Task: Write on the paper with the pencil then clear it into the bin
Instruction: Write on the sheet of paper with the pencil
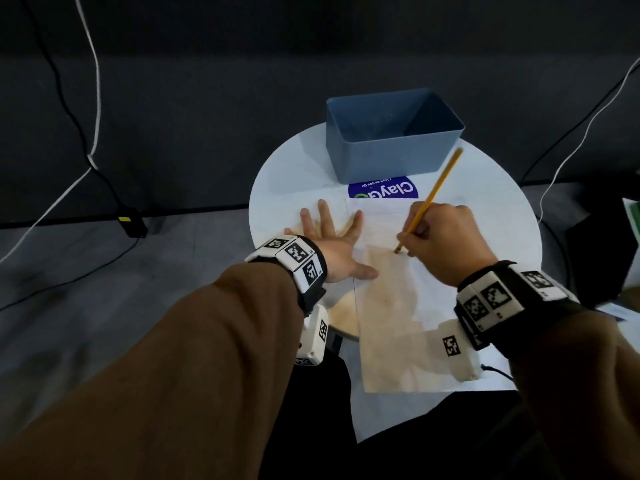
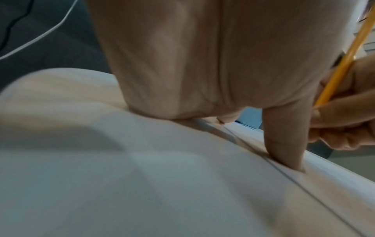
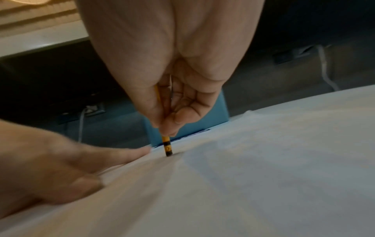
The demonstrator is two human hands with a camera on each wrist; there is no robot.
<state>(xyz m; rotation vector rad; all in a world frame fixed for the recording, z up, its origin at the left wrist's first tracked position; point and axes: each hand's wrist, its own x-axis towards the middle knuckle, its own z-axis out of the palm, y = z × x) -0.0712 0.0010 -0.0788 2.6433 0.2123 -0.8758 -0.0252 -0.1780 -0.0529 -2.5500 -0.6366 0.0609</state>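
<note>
Left hand [image 1: 329, 244]: fingers spread flat, pressing the paper's [image 1: 384, 299] left edge on the round white table [image 1: 277, 181], holding nothing. Right hand [image 1: 440, 237]: fingers curled around a yellow pencil [image 1: 433, 195], lower end touching the paper. Blue bin [image 1: 391, 157]: upright at the table's far side, just beyond the paper.

One pencil [image 1: 429, 199]. One sheet of paper [image 1: 388, 306]. One blue bin [image 1: 391, 133]. One round white surface [image 1: 277, 174]. One blue label [image 1: 382, 191] on it. Two hands: left [image 1: 332, 244], right [image 1: 440, 237]. Two wrist bands with coded tags. On the floor, one black cable and one white on each side.
</note>
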